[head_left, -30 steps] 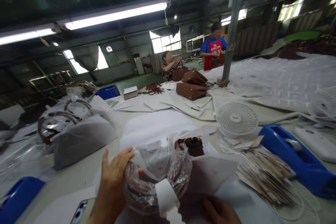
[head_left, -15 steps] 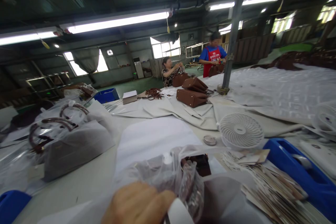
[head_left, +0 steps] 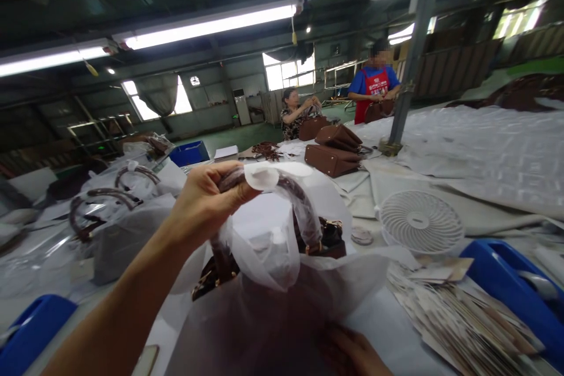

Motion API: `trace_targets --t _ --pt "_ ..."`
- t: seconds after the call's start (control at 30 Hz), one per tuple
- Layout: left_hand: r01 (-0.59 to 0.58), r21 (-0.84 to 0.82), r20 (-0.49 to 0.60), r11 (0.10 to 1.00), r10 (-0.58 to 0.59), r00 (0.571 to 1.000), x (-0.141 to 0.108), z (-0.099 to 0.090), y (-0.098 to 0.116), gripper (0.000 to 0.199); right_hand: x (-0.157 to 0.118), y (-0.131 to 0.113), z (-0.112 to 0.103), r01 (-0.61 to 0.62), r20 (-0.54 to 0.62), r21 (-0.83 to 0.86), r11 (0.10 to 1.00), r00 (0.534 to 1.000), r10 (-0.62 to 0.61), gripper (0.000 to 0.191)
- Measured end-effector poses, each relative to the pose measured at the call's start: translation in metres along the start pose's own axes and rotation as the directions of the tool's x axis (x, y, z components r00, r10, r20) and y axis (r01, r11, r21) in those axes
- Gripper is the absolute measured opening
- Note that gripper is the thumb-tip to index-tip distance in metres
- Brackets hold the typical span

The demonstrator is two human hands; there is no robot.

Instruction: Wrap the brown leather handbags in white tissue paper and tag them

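Observation:
A brown handbag [head_left: 328, 247] stands right before me, its body covered in thin white wrapping paper [head_left: 247, 329]. My left hand [head_left: 215, 188] is closed around the top of its plastic-wrapped handle [head_left: 304, 211] and pulls it upright. A white patch of tape or paper [head_left: 261, 176] sits on the handle beside my thumb. At the lower edge, my right hand [head_left: 352, 349] lies against the front of the wrapped bag with its fingers stretched out, dim and slightly blurred.
Another wrapped handbag [head_left: 127, 241] stands to the left. A white fan [head_left: 420, 220], a pile of tags [head_left: 462, 311] and a blue tape dispenser [head_left: 502, 282] lie on the right. Brown bags [head_left: 331, 160] and two co-workers are farther back. Another blue dispenser [head_left: 39, 329] is lower left.
My left hand has risen from the bottom of the view and now holds up the bag's handle. The wrapped bag shows more fully, and my right hand has come into view.

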State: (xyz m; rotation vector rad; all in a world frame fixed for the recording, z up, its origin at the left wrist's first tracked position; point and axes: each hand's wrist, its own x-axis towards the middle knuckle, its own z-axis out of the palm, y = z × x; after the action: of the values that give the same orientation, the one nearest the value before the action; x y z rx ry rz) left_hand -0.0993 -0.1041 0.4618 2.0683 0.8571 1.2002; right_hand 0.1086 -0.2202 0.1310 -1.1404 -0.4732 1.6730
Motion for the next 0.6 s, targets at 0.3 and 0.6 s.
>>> trace_targets --t 0.3,0.6 --pt "0.122 0.171 0.057 0.978 -0.133 0.989 0.026 0.009 -0.080 0.036 0.009 0.006 -0.008 0.078 -0.075 -0.200 0.977 0.993 -0.095 0.058" --pt "0.122 0.540 -0.182 0.833 -0.026 0.983 0.015 0.005 -0.102 0.061 -0.046 -0.043 -0.077 0.204 -0.227 -0.618 0.759 0.878 -0.421 0.053"
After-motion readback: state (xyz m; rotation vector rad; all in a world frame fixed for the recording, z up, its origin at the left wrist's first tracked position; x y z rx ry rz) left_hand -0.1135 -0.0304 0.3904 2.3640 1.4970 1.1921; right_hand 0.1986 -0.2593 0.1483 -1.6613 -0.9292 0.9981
